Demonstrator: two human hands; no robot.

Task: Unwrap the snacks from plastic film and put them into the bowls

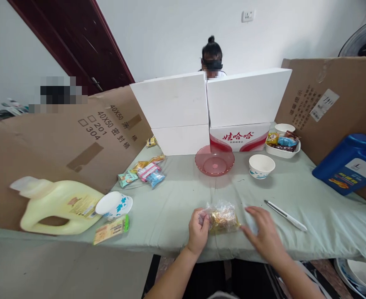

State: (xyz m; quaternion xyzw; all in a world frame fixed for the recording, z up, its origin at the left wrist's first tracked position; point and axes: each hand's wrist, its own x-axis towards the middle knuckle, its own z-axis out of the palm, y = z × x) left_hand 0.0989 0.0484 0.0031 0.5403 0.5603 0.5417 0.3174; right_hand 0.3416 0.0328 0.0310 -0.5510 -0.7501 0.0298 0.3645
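A golden snack packet (223, 220) in crinkled clear plastic lies near the front edge of the table. My left hand (199, 229) is closed on the left end of its wrapping, thumb and fingers pinched together. On the packet's other side, my right hand (263, 230) is open, with thumb and fingers apart and the fingertips close to the wrapping; I cannot tell whether they touch it. To the right of that hand rests a white pen-shaped tool (285, 215). Beyond the packet sit a pink translucent plate (214, 167) and a white paper bowl (261, 166).
White boxes (179, 106) and cardboard panels (55, 145) wall the table; a person (212, 58) is behind them. Left are snack packets (148, 171), a yellow jug (61, 207) and another paper bowl (113, 205). Right are a snack-filled dish (283, 152) and a blue bottle (351, 164).
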